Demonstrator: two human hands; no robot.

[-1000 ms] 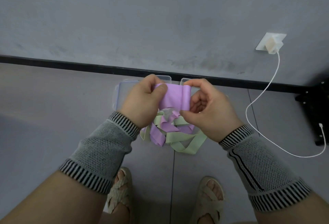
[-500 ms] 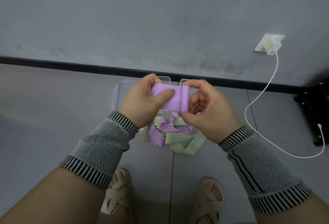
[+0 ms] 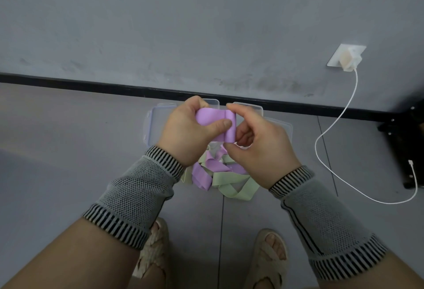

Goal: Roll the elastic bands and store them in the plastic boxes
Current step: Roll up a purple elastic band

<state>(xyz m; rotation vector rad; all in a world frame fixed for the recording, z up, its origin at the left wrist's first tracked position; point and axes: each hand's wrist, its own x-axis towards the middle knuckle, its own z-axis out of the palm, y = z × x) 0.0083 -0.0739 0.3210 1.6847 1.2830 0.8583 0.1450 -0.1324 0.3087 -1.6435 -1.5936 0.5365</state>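
Note:
A purple elastic band [image 3: 214, 120] is held in the air between both hands, its right end turned into a small roll. My left hand [image 3: 188, 133] grips the flat part, thumb pressed across the front. My right hand [image 3: 259, 141] pinches the rolled end between forefinger and thumb. Below them a heap of purple and pale green bands [image 3: 220, 174] lies on the floor. Clear plastic boxes [image 3: 156, 125] sit behind the hands, near the wall, mostly hidden.
A white charger in a wall socket [image 3: 347, 59] trails a white cable [image 3: 321, 151] across the floor to the right. A black object [image 3: 410, 141] stands at the right edge. My sandalled feet [image 3: 270, 256] are below.
The visible stretch of purple band between my hands has shortened and the roll at its right end has grown. My left thumb has slid right across the band.

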